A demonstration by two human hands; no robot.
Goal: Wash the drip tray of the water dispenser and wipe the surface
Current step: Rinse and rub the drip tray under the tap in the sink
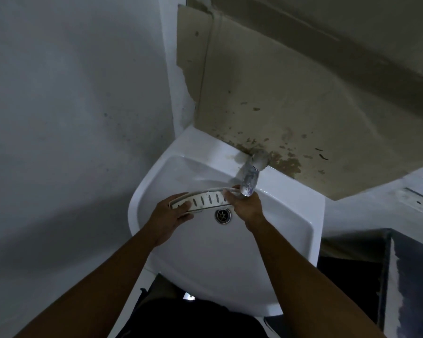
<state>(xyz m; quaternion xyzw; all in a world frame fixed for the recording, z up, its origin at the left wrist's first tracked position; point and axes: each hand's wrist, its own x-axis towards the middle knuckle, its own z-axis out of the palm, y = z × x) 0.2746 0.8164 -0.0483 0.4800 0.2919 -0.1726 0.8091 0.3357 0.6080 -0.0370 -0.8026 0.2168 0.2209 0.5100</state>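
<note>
The drip tray (206, 200), a white curved piece with several dark slots, is held level over the basin of the white sink (291, 230), just above the drain (222, 215). My left hand (171, 214) grips its left end, thumb on top. My right hand (248, 206) grips its right end, directly under the spout of the metal tap (250, 178). Whether water is running I cannot tell.
The sink sits in a corner, a grey wall (71, 106) to the left and a stained beige wall (291, 106) behind the tap. A white ledge (376, 198) runs to the right, with a dark area (352, 276) below it.
</note>
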